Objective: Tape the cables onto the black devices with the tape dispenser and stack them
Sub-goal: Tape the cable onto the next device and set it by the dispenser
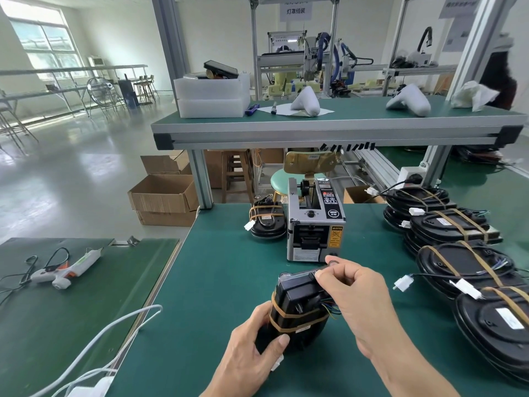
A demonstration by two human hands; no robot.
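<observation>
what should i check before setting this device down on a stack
1. Left hand grips the held device near end: ok.
2. Right hand pinches at its far top edge: ok.
3. Two tan tape bands cross the device: ok.
4. Cable fully held under the tape: cannot tell, coloured wires poke out on the right.
5. Taped device left of the tape dispenser offers a landing spot: ok.
6. Stacks on the right sit level: cannot tell.

Two bare forearms reach in from the lower edge, with no sleeves, gloves, rings or watch showing on them. The left hand (252, 351) and right hand (355, 302) have short, plain, unpainted nails.
</observation>
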